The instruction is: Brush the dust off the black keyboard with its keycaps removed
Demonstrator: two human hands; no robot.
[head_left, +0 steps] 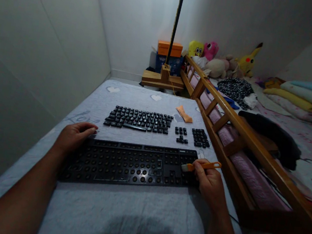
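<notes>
A black keyboard base (pixel 129 163) with its keycaps off lies on a pale grey cloth in front of me. My left hand (pixel 74 136) rests on its top left corner, fingers curled and pressing down on the frame. My right hand (pixel 208 180) pinches a small orange-handled brush (pixel 204 165), whose bristle end touches the base's right side. Behind the base, the removed black keycaps (pixel 139 119) lie laid out in keyboard order, with the arrow and number-pad caps (pixel 199 137) set to the right.
An orange cloth (pixel 184 114) lies past the keycaps. A wooden bed rail (pixel 230 123) runs along the right, with bedding, dark clothes and plush toys (pixel 211 57) beyond. A lamp pole on a wooden stand (pixel 163 79) and boxes stand at the far end. A white wall is on the left.
</notes>
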